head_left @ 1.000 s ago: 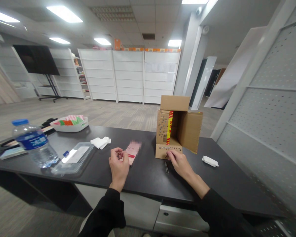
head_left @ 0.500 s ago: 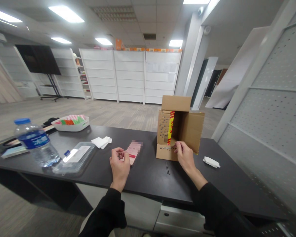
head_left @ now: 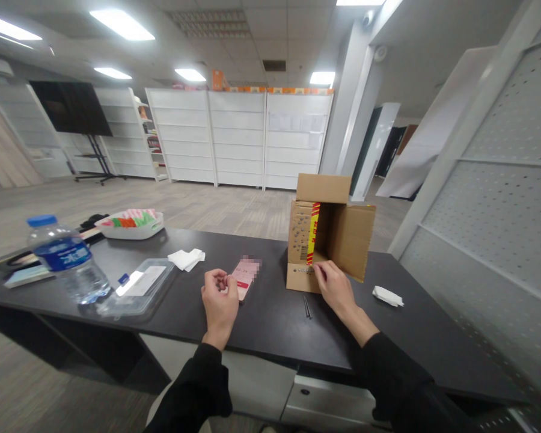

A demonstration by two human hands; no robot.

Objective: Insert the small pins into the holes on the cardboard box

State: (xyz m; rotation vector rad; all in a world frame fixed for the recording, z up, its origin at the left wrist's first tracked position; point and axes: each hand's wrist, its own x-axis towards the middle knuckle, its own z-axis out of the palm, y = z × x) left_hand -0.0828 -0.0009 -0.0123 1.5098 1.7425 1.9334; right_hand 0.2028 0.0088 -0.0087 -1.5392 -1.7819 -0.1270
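Your right hand [head_left: 336, 288], fingers pinched narrow, touches the lower front flap of the cardboard box [head_left: 329, 237] at frame centre-right; whether it grips anything cannot be told. Your left hand [head_left: 219, 302] is loosely curled beside the pink card [head_left: 244, 276]. Two thin pins [head_left: 306, 306] lie unused on the worktop [head_left: 270, 319]; the box stands open, so work appears at an early stage.

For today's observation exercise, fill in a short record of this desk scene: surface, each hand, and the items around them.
Surface: dark desk
Left hand: curled loosely, touching pink card
Right hand: fingers on the lower flap of the open box
By the right hand: two thin dark pins, white wad
Further left: bottle, clear tray, tissue, white dish
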